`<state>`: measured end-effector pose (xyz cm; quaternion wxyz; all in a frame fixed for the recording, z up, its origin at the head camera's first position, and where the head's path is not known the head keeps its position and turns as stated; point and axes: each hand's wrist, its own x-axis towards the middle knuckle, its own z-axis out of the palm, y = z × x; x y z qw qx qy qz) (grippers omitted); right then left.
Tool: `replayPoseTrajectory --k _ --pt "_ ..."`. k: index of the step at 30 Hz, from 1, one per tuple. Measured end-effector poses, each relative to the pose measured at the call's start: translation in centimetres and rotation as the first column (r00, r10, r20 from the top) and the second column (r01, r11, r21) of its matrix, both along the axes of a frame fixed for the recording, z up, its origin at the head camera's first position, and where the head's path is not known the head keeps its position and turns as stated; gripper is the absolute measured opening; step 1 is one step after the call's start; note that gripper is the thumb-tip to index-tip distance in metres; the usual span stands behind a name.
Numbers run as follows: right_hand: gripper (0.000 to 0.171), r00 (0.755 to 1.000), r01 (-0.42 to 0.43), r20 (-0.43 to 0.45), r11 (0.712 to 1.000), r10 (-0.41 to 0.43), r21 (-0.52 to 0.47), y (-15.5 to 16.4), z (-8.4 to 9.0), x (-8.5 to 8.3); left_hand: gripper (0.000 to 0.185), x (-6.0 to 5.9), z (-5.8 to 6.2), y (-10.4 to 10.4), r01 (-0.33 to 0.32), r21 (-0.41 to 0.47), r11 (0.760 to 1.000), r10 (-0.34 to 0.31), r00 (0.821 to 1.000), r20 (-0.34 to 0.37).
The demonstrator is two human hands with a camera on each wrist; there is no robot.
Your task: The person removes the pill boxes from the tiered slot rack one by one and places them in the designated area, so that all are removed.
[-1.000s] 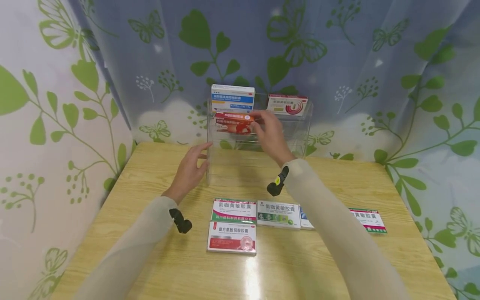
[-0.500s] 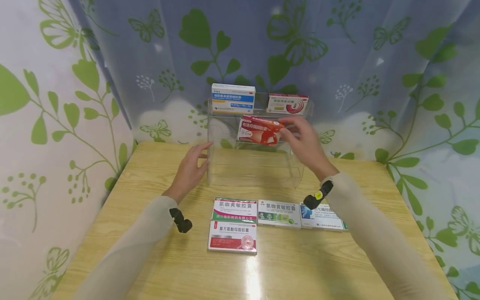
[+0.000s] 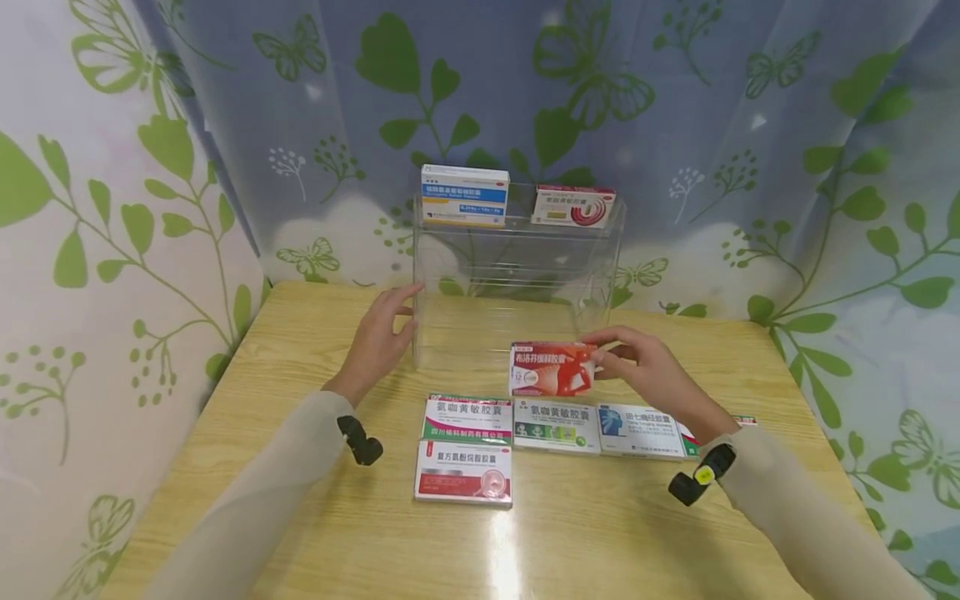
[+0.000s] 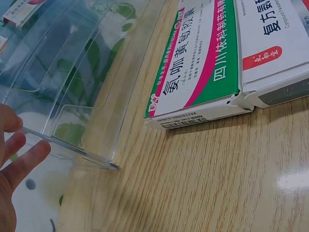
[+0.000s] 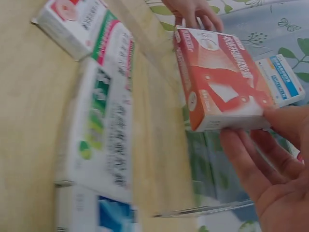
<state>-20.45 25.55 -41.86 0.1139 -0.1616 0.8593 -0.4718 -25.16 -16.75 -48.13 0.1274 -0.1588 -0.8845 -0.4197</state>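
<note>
My right hand [image 3: 609, 357] pinches the right end of a red-and-white medicine box [image 3: 551, 369], held upright just above the table in front of a clear acrylic shelf rack [image 3: 600, 250]. In the right wrist view the red box [image 5: 219, 82] sits between thumb and fingers [image 5: 260, 159]. My left hand [image 3: 390, 325] rests with straight fingers against the rack's left wall. The left wrist view shows those fingers [image 4: 19, 162] touching the acrylic edge [image 4: 72, 150].
Two boxes stand on the rack's top: a blue-and-white one [image 3: 465, 195] and a red-and-white one [image 3: 573, 207]. Several flat boxes lie in a row on the wooden table [image 3: 300, 500], including green-pink [image 3: 467, 419], red-white [image 3: 464, 473], white-green [image 3: 557, 426] and blue-white [image 3: 641, 430]. Curtains hang behind.
My right hand carried the red box from the rack's shelf rightward, then down to the table in front of the rack. The left hand stayed on the rack's side.
</note>
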Motion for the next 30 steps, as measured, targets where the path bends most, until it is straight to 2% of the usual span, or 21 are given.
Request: replayPoseTrajectory --k 6,13,19,30 --pt "0.039 0.989 -0.080 0.123 0.996 0.083 -0.030 1.1 -3.7 3.1 0.060 0.0 0.0 0.0 0.003 0.001 1.000 -0.003 1.000 -0.003" --pt "0.039 0.965 -0.070 0.248 0.994 0.088 -0.080 1.7 -6.7 6.2 0.061 -0.1 0.1 0.0 0.004 0.009 1.000 -0.004 1.000 0.005" --pt "0.034 0.969 -0.052 0.239 0.996 0.066 -0.066 2.2 -7.9 7.4 0.062 -0.3 0.0 -0.1 0.004 0.016 1.000 -0.004 1.000 0.005" --pt "0.034 0.971 -0.003 0.240 1.000 0.009 -0.027 1.5 -8.6 8.2 0.061 -0.3 0.0 -0.1 0.004 0.005 1.000 -0.004 1.000 0.020"
